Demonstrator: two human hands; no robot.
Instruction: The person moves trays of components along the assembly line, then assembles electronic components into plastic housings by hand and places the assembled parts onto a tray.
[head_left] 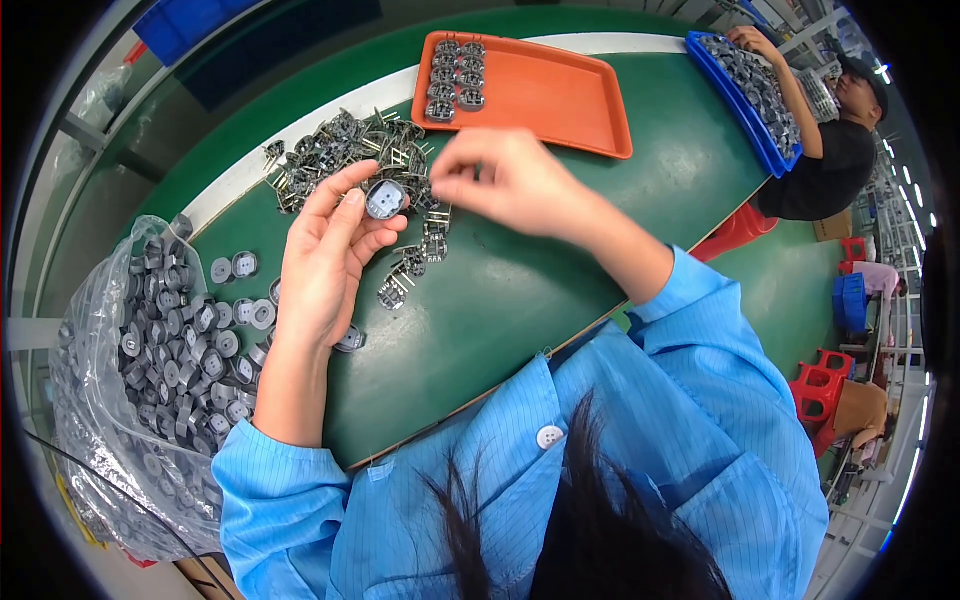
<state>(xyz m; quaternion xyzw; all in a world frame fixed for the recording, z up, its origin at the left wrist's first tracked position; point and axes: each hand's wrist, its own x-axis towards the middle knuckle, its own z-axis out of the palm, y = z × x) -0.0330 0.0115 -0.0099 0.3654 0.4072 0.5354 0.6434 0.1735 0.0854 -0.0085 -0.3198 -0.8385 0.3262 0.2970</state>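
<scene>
Left hand (325,255) grip pinches round grey disc (385,199); right hand (505,180) possibly pinching.

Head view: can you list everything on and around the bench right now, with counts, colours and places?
Round cap: one, grey, pinched in the left hand's fingertips.
Metal frame parts: a pile, too many to count, dark grey, on the table behind the hands, a few strewn nearer.
Loose round caps: several, grey, on the table by the bag.
Plastic bag: one, clear, full of grey caps, far left.
Orange tray: one, with about eight finished pieces in its left corner.
Blue tray: one, filled with grey parts, in front of a co-worker.
Table: one, green top.
Red stools: a few, at right.
Left hand: holds the cap.
Right hand: raised, fingers pinched, contents unclear.
</scene>
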